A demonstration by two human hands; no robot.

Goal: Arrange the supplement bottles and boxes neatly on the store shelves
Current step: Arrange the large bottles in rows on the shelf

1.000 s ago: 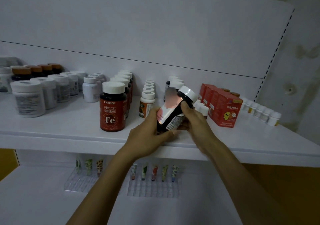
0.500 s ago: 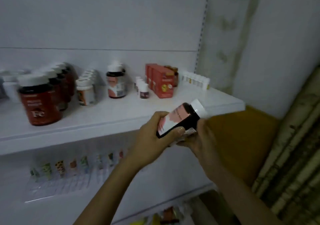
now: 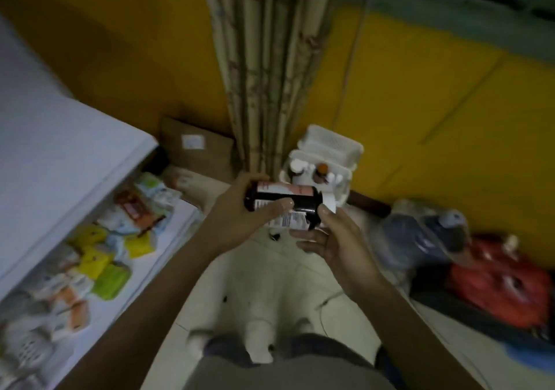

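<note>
Looking down on my feed, I see the left hand (image 3: 237,215) wrapped round the dark supplement bottle (image 3: 300,202). Its fingers curl over the far side and its thumb lies across the label, so this is a firm grip on the body. The bottle lies on its side in the air, with its white cap pointing right, above the pale floor (image 3: 270,284) and off the shelves.

The right hand (image 3: 336,242) is loosely spread. Its fingers run nearly straight under the bottle's label, and its thumb tip touches the dark shoulder just beside the cap. I read that as a light touch with no clasp.

Just beyond the bottle a white basket (image 3: 330,146) stands by the curtain (image 3: 270,59), with several small bottles (image 3: 322,172) upright in it. At the left edge is the white shelf unit (image 3: 60,149), and blurred coloured packets (image 3: 99,257) lie on its lower board.
</note>
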